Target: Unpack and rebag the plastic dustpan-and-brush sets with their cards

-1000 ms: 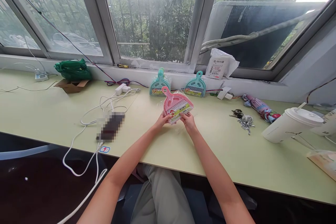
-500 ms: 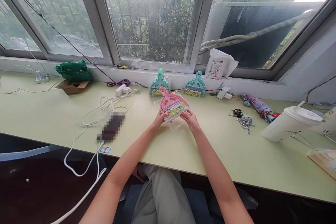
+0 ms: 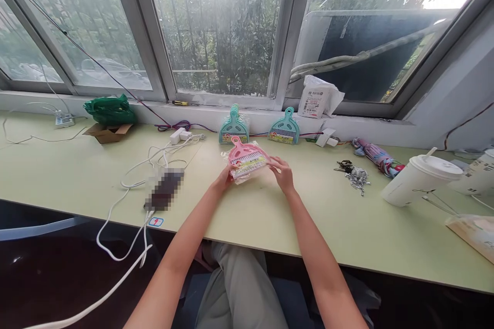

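A pink dustpan and brush set in a clear wrapper is held over the light green table, handle toward the window. My left hand grips its lower left corner. At its right edge, my right hand pinches the wrapper or the pan's corner. Behind it, several stacked teal dustpan sets lean against the sill, and another teal set leans to their right.
A blurred phone with white cables lies left. Behind it are white plugs and a green bag on a cardboard box. Keys, a folded umbrella and a white cup stand or lie right.
The pink set has shifted slightly left and down and turned to lie more level. My right hand has moved slightly right, toward the edge of the wrapper.
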`<act>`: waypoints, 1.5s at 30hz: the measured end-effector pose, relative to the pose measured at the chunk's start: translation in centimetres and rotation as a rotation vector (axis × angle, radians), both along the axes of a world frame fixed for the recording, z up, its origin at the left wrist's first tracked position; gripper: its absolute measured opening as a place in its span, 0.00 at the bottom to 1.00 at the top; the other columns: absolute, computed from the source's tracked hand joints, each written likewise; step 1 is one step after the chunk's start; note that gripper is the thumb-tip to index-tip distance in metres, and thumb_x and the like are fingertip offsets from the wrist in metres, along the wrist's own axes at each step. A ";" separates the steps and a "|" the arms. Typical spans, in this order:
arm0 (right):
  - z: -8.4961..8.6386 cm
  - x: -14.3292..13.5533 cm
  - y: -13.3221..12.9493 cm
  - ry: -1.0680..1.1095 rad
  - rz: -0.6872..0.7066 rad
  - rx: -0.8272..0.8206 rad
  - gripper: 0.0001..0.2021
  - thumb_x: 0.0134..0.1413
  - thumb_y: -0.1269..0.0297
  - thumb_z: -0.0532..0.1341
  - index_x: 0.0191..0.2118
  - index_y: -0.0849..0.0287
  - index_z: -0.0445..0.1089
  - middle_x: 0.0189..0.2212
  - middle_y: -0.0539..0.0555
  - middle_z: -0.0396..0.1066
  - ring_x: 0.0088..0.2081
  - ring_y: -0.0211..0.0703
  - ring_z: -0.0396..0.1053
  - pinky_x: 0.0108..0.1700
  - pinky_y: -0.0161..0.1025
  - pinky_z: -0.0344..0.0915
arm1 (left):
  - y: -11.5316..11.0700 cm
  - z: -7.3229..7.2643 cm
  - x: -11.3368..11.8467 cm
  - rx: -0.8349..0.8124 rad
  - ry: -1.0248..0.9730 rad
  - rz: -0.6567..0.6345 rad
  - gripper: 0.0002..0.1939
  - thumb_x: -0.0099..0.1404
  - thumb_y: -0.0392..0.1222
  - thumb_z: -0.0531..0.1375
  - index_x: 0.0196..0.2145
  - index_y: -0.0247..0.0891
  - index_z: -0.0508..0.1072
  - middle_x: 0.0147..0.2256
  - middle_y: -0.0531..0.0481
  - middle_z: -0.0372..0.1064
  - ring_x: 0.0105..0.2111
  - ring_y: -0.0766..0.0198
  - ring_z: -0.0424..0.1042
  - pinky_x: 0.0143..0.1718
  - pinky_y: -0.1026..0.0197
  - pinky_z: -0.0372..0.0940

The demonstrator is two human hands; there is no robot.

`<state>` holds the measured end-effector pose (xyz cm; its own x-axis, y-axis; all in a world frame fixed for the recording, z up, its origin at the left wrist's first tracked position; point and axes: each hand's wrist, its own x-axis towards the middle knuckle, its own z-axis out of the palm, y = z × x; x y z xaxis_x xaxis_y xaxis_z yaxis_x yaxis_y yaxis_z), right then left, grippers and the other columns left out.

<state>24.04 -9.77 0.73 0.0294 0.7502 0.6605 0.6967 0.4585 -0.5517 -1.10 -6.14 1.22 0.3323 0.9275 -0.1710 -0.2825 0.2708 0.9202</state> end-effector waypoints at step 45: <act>-3.4 -12.1 21.9 0.106 -0.177 -0.038 0.25 0.56 0.66 0.47 0.60 0.55 0.54 0.66 0.60 0.46 0.67 0.53 0.43 0.60 0.58 0.54 | 17.3 -1.7 -4.1 0.485 1.242 0.713 0.26 0.66 0.39 0.49 0.62 0.37 0.54 0.59 0.31 0.54 0.58 0.45 0.58 0.49 0.50 0.60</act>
